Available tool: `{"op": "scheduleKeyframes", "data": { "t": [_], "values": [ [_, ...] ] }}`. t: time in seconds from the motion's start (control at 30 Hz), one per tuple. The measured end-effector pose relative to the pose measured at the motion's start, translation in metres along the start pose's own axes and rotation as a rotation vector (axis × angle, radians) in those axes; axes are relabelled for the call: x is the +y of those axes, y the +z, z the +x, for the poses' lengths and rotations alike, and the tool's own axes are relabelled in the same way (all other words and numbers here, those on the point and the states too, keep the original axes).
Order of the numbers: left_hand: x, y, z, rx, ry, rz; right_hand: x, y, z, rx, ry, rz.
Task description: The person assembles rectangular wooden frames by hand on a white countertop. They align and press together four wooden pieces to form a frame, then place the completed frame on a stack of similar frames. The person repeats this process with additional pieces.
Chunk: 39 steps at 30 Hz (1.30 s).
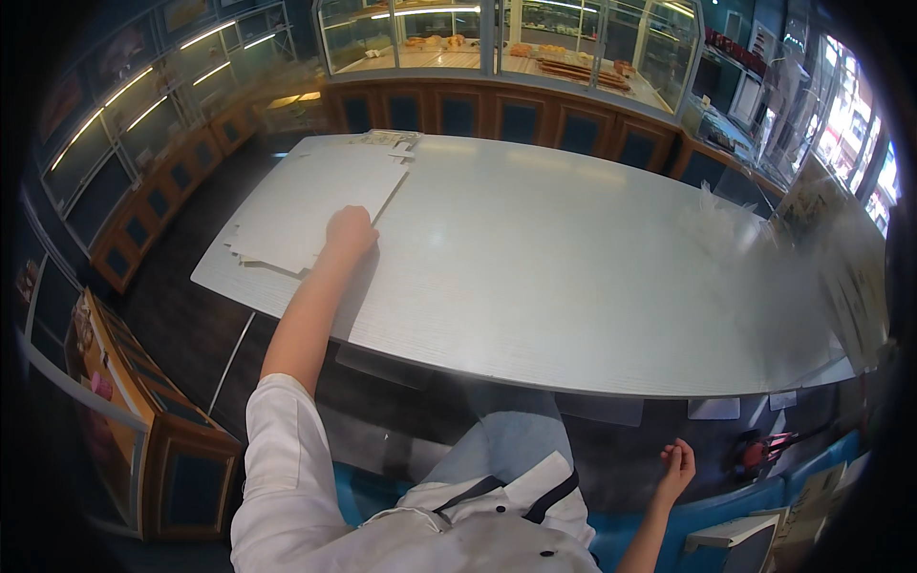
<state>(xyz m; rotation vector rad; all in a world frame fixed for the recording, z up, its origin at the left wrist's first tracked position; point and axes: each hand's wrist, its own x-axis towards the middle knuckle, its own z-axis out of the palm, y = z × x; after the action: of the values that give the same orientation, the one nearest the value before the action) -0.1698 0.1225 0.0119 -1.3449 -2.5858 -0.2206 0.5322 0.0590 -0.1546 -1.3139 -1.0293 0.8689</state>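
A stack of flat white cardboard box blanks (315, 193) lies on the left part of a white table (544, 272). Tabs and notches show along its edges. My left hand (351, 230) is closed at the stack's right edge and appears to grip the top blank there; its fingertips are mostly hidden beneath it. Away from the table, at the lower right, my right hand (678, 469) hangs in the air with its fingers curled together. Nothing shows in it.
Clear plastic bags (731, 222) and a standing patterned sheet or bag (838, 265) blur at the table's right end. A glass display case (408, 43) with baked goods stands beyond. Blue seating (645, 530) and boxes (738, 533) are at lower right, a wooden cabinet (193, 480) at lower left.
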Motion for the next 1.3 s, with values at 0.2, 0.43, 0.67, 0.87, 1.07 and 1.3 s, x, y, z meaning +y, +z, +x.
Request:
{"op": "scheduleKeyframes", "data": {
  "t": [0.2, 0.43, 0.67, 0.87, 1.07, 1.3],
  "values": [
    [-0.010, 0.001, 0.013, -0.010, 0.020, -0.008, 0.012, 0.002, -0.017, -0.026, 0.085, 0.002],
    [-0.033, -0.014, 0.037, 0.133, 0.031, 0.050, 0.027, 0.004, -0.023, -0.068, 0.085, 0.013],
    [-0.015, -0.080, 0.028, 0.482, 0.147, 0.078, 0.013, 0.006, -0.030, 0.000, 0.104, -0.027],
    [0.050, -0.037, -0.109, 0.551, 0.781, -0.240, -0.060, 0.056, -0.046, -0.002, -0.342, -0.294],
    [0.105, -0.001, -0.218, 0.300, 0.903, -0.347, -0.131, 0.147, -0.053, -0.332, -1.091, -0.304],
    [0.124, -0.034, -0.240, 0.164, 0.912, -0.120, -0.130, 0.174, -0.044, -0.373, -1.175, -0.539]
  ]
}}
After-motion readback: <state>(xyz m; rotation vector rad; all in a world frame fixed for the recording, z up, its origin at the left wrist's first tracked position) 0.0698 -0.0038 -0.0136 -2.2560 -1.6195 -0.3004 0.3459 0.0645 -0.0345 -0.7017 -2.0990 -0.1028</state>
